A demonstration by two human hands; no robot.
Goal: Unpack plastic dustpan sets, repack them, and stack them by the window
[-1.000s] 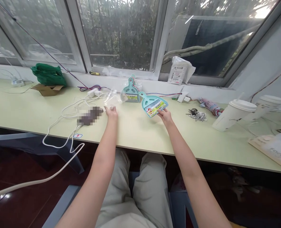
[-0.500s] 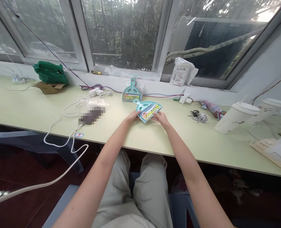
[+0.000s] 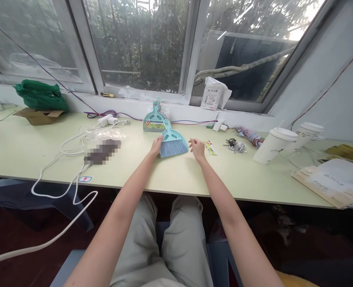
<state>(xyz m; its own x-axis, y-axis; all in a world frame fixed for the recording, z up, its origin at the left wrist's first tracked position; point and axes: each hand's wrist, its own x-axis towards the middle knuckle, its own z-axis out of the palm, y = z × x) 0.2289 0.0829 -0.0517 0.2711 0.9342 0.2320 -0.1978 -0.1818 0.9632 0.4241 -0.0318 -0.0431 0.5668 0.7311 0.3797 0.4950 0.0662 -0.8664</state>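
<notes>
Over the middle of the table, my left hand (image 3: 156, 146) is closed on the left edge of a light turquoise dustpan (image 3: 172, 136). A small brush (image 3: 174, 148) with blue-grey bristles sits in the pan, its bristles facing me. My right hand (image 3: 197, 149) is just right of the pan, apart from it, fingers loosely bent and holding nothing visible. A yellow, white and red printed label card (image 3: 210, 148) lies on the table beside that hand. Behind the held set, more turquoise dustpan sets (image 3: 154, 116), still labelled, lean against the sill in clear plastic.
White cables (image 3: 63, 154) and a blurred dark item (image 3: 101, 152) lie to the left, near a cardboard box (image 3: 39, 115) and green bag (image 3: 39, 95). Keys (image 3: 235, 146), a folded umbrella (image 3: 250, 136), white cups (image 3: 274, 146) and a paper bag (image 3: 328, 181) are on the right.
The printed label card has come off the dustpan set and now lies on the table to the right. My right hand has let go of the set. The view has turned slightly right.
</notes>
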